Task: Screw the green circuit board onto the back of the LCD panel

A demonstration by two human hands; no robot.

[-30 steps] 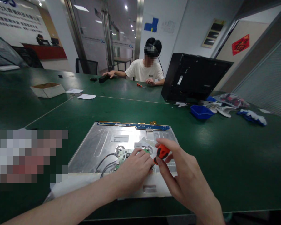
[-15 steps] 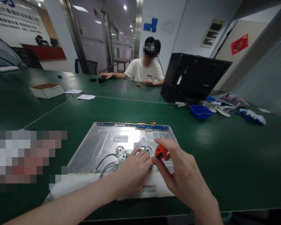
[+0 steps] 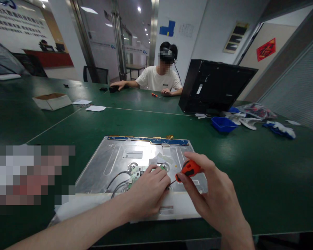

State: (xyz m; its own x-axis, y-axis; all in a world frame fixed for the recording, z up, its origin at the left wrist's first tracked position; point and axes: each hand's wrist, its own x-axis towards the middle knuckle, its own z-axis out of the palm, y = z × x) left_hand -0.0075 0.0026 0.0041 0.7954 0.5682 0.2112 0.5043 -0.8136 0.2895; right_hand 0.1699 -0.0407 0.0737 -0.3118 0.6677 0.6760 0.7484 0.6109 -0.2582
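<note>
A silver display panel (image 3: 99, 173) lies on the green table in front of me, with a long blue circuit strip (image 3: 135, 139) along its far edge. My left hand (image 3: 148, 187) rests over a small green circuit board (image 3: 136, 173), its fingers curled down and their tips hidden. Between thumb and fingers, my right hand (image 3: 215, 194) grips an orange and black screwdriver (image 3: 191, 168). The screwdriver tilts, its thin shaft running down left to the left fingertips, where its tip is hidden. Black cables (image 3: 117, 180) run from the board's left side.
Across the table (image 3: 250, 180) sits a person (image 3: 160, 78) with another screwdriver (image 3: 155, 95) nearby. A black monitor (image 3: 219, 86), a blue tray (image 3: 223, 124) and gloves (image 3: 280, 129) stand or lie at the right. An open box (image 3: 52, 101) and papers (image 3: 96, 108) are left.
My right hand has moved right with the screwdriver, whose handle now leans further over and whose shaft shows. My left hand has stayed in place.
</note>
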